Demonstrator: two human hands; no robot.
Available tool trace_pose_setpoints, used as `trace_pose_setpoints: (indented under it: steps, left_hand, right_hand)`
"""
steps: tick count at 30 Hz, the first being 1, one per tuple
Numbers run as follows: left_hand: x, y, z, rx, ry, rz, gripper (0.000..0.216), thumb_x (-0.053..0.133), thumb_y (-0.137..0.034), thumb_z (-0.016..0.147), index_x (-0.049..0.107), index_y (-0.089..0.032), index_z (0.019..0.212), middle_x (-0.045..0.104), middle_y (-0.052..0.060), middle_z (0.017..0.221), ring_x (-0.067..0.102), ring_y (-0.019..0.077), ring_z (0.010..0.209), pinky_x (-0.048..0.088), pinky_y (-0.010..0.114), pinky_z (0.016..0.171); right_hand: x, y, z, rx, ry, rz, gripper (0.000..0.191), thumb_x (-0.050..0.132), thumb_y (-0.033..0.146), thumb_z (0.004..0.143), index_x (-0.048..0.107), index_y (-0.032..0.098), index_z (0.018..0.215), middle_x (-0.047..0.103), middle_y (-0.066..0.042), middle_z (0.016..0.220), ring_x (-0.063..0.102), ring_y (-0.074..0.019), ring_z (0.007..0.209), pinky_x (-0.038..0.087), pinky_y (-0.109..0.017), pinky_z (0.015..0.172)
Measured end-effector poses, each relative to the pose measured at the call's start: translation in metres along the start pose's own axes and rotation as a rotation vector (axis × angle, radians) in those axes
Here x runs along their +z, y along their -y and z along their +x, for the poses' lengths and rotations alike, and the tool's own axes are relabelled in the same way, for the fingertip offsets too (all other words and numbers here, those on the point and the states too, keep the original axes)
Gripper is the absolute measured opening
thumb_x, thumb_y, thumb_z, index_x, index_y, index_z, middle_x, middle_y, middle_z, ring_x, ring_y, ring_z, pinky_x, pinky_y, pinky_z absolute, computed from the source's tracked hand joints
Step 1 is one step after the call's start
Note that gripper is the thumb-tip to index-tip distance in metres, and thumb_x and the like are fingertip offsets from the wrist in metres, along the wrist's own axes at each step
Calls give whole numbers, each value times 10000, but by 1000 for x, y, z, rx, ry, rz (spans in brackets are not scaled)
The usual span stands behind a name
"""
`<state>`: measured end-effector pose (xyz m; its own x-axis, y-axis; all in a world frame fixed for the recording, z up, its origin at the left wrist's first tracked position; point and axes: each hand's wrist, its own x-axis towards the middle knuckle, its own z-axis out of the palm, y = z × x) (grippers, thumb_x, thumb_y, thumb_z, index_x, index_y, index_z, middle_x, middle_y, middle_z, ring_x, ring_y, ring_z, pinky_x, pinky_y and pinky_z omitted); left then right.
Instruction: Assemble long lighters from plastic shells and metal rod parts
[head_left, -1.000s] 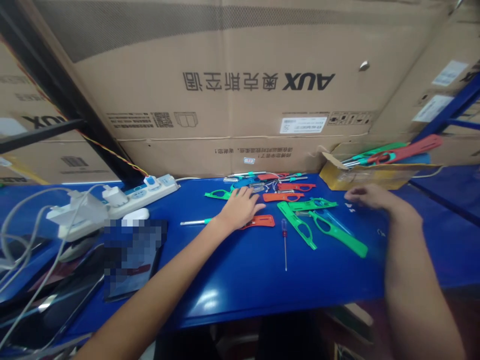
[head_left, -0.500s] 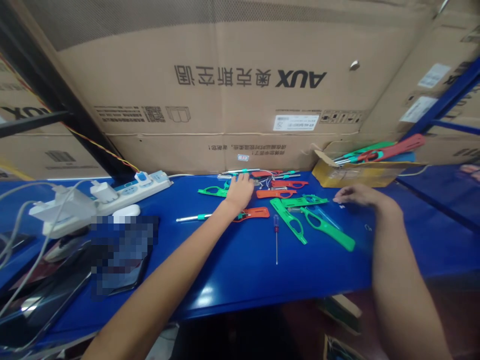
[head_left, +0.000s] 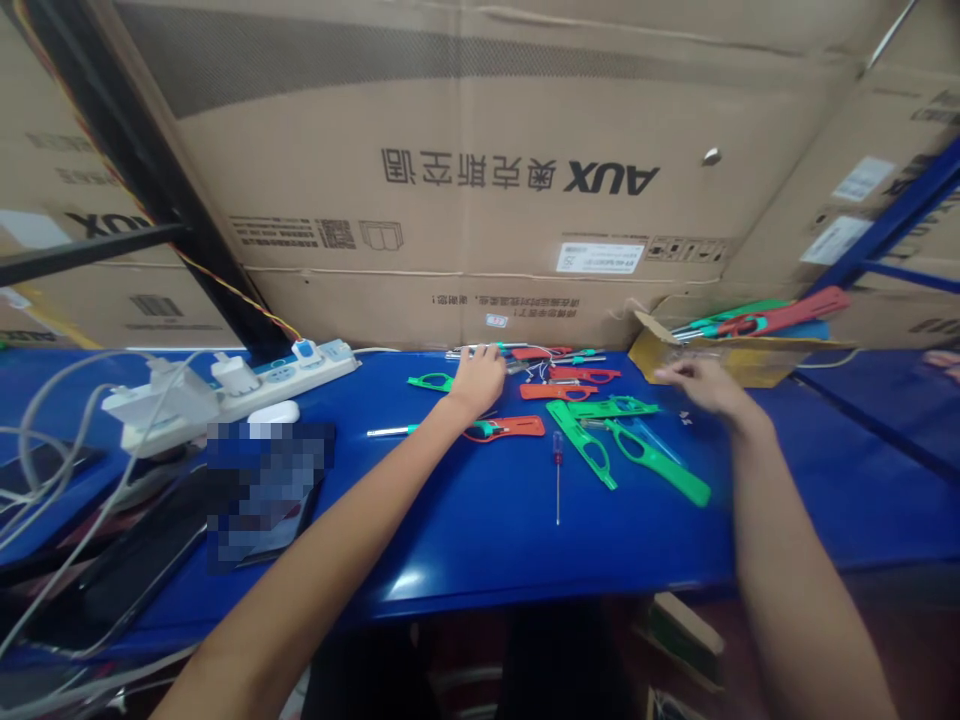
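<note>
Toward the box [head_left: 754, 368] at one o'clock my right hand [head_left: 706, 386] moved, leaving white bits [head_left: 685, 418] behind; whether its fingers [head_left: 681, 371] or my left hand [head_left: 478, 382] grasp something, I cannot tell.

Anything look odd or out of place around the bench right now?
The lettering on the big cardboard panel behind the blue table is upside down. Small white bits lie loose near the right hand, perhaps easily lost. I see no spill.

White power strip [head_left: 281, 377] with plugged-in chargers [head_left: 236, 376], AUX cardboard [head_left: 480, 220] behind.
</note>
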<state>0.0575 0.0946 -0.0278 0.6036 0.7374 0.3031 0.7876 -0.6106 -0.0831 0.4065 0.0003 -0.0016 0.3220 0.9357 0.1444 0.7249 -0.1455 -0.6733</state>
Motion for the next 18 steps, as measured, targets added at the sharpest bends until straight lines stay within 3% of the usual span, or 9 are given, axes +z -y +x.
trace_pose_setpoints:
  steps: [5, 8, 10, 14, 18]
  left_hand:
    - [-4, -4, 0, -30, -20, -70, 339, 375, -216, 1047, 653, -104, 1205, 624, 173, 1244, 550, 298, 1172, 385, 444, 998]
    - [1, -13, 2, -34, -6, -104, 335, 447, -308, 1042, 694, -102, 1134, 630, 182, 1252, 529, 322, 1210, 392, 454, 998]
    - [3, -19, 4, -50, -2, -120, 301, 483, -267, 1019, 716, -87, 1079, 624, 206, 1263, 512, 345, 1238, 386, 474, 1008]
    - [-2, -19, 10, -94, -20, -172, 252, 482, -123, 970, 726, -72, 1006, 638, 224, 1243, 535, 348, 1231, 389, 479, 1014]
    - [-19, -2, 9, -180, -52, -267, 264, 474, -224, 1015, 703, -112, 945, 702, 190, 1083, 628, 318, 1096, 443, 434, 939]
  right_hand:
    - [56, 50, -4, -211, -117, 203, 513, 590, 720, 806, 575, 207, 820, 606, -10, 606, 500, -152, 521, 397, -290, 540]
    - [91, 77, -18, -326, -108, 284, 439, 612, 651, 844, 564, 214, 850, 650, -21, 701, 550, -154, 576, 444, -288, 584]
    - [107, 92, -29, -391, -86, 324, 378, 618, 591, 871, 578, 215, 860, 682, -34, 769, 609, -171, 664, 485, -301, 652]
    - [126, 111, -48, -503, -25, 385, 253, 611, 462, 915, 643, 211, 902, 720, -48, 891, 659, -191, 795, 519, -324, 752]
    - [131, 115, -58, -503, 88, 466, 211, 642, 413, 923, 700, 212, 948, 740, -36, 878, 638, -158, 666, 502, -286, 615]
